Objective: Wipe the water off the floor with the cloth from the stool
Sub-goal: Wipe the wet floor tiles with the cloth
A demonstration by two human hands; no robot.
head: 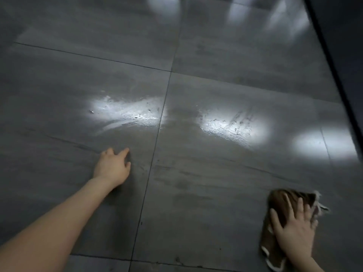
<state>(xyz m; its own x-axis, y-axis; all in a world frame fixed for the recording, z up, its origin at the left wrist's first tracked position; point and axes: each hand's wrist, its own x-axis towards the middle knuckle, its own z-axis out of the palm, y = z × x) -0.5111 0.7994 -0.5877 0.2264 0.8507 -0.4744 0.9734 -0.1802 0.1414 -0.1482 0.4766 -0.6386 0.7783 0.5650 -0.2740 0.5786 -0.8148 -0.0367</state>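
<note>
A brown cloth with pale edges lies flat on the grey tiled floor at the lower right. My right hand presses down on it with fingers spread. My left hand rests on the floor at centre left, fingers slightly apart, holding nothing. Water shows as wet streaks and droplets under bright reflections in the middle of the floor, with another wet patch of water left of the tile joint. The stool is out of view.
A dark wall or cabinet edge runs diagonally along the right side. Dark tile joints cross the floor. Bright light reflections sit at the top and at the far right.
</note>
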